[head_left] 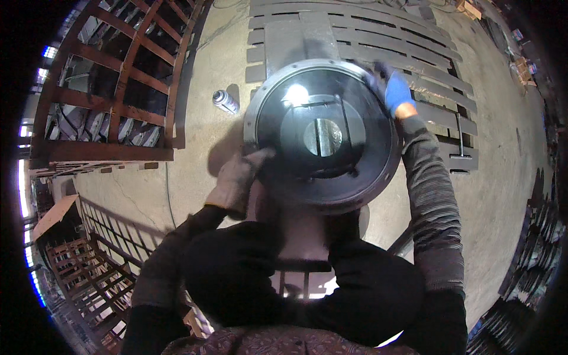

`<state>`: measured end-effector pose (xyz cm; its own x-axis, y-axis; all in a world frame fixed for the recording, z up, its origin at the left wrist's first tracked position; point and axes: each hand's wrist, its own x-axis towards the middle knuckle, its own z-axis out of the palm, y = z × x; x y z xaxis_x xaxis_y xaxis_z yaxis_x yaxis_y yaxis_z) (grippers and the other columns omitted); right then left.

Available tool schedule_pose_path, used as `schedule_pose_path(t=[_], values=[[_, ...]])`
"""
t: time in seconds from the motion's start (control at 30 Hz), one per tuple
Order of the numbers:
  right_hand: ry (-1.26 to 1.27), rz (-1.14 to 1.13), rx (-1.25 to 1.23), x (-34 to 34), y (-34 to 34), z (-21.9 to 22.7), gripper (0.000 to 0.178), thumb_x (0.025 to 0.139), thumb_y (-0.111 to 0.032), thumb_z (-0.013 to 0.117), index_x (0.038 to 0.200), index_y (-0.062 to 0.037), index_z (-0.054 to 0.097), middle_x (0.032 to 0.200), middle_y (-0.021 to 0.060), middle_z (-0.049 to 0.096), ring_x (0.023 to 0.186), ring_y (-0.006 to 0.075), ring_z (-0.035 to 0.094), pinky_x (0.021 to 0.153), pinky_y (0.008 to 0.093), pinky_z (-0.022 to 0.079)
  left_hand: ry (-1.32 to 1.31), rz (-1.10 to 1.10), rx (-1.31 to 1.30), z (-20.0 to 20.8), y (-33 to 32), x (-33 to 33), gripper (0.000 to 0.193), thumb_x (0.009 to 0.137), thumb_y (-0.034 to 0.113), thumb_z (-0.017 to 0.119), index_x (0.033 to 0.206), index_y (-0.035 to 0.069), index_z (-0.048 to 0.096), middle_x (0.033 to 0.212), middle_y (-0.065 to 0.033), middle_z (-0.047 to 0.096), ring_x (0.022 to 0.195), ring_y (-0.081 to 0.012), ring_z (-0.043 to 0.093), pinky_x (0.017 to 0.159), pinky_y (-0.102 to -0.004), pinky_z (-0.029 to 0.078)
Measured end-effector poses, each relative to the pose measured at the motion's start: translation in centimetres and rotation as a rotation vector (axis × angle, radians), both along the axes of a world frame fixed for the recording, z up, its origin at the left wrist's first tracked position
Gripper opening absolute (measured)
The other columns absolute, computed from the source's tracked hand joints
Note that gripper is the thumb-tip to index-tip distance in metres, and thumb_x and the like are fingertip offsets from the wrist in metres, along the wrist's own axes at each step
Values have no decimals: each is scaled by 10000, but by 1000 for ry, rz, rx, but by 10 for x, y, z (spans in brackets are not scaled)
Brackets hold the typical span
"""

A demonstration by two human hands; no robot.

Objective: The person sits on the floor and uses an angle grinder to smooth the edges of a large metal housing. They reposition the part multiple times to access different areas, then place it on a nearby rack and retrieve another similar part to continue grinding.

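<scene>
In front of my knees stands a large round metal housing with a flanged rim, bolt holes and a dark glossy inside. At its centre is a round opening, with a squarish dark outline around it. My left hand, in a pale work glove, grips the rim at the left, the thumb over the edge and the other fingers mostly hidden. My right hand, in a blue and dark glove, is at the rim's upper right. Its fingers are smeared by motion, so whether they hold anything is unclear.
A spray can stands on the concrete floor left of the housing. Behind lies a slatted grey platform, with a T-shaped metal bar at its right. A rusty-brown crate of metal parts stands at left; another slatted crate is lower left.
</scene>
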<state>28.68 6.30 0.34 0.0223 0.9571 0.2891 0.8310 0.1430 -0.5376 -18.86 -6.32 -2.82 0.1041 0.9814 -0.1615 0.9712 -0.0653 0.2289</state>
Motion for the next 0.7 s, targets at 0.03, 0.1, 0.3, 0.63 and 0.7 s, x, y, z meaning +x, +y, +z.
schedule_pose_path(t=[0.03, 0.1, 0.3, 0.63, 0.7], values=[[171, -33, 43, -7, 6, 11, 601, 973, -490, 730, 1385, -54, 685, 1265, 245, 747, 1180, 451, 701, 1014, 500, 552, -551, 79, -262, 5, -6, -15, 431, 1043, 248, 692, 1430, 67, 634, 1360, -78, 684, 1112, -213, 676, 970, -344, 546], [73, -25, 295, -14, -16, 24, 596, 972, -465, 740, 1391, -45, 687, 1315, 238, 733, 1202, 438, 698, 1037, 486, 544, -906, 49, -357, 16, -2, -46, 432, 1077, 234, 640, 1488, 114, 582, 1358, -29, 688, 1081, -174, 684, 947, -355, 564], [62, -466, 140, -1, -175, -18, 699, 931, -298, 827, 1489, 36, 570, 1371, 277, 688, 1220, 430, 695, 1068, 459, 535, -113, -631, 275, 34, 54, -41, 492, 1032, 119, 563, 1522, 154, 592, 1550, -105, 597, 1425, -317, 550, 1201, -417, 449], [530, -341, 81, -20, -159, -69, 656, 1015, -205, 724, 1549, 61, 453, 1431, 238, 653, 1297, 361, 632, 1123, 423, 479, -309, -527, 228, 2, 59, 8, 359, 1058, 98, 498, 1345, 101, 714, 1325, -118, 736, 1244, -284, 679, 1113, -393, 518], [696, -253, 30, -28, -145, -60, 642, 1017, -162, 704, 1559, 53, 434, 1395, 207, 665, 1251, 330, 639, 1093, 411, 492, -358, -379, 152, -4, 74, 4, 348, 1068, 85, 473, 1299, 115, 731, 1323, -111, 731, 1238, -284, 680, 1112, -381, 514]])
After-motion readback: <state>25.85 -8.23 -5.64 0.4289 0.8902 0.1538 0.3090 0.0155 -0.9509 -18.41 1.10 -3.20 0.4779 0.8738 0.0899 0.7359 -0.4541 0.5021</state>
